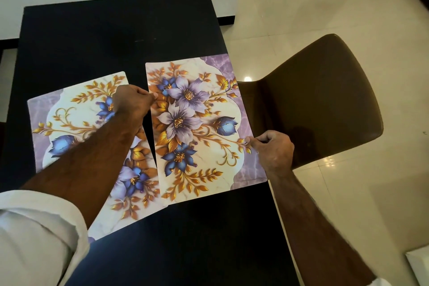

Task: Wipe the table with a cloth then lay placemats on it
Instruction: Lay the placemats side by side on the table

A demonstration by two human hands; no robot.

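Two floral placemats with purple and blue flowers and gold leaves lie on the black table (92, 35). The right placemat (199, 127) reaches the table's right edge. My left hand (133, 100) pinches its left edge and my right hand (272, 148) pinches its right edge. The left placemat (76, 121) lies flat beside it, partly hidden under my left forearm. No cloth is in view.
A brown chair (325, 104) stands against the table's right side. Cream floor tiles (348, 7) spread to the right. A white wall with black skirting runs behind the table. A white object (420, 264) shows at the lower right corner.
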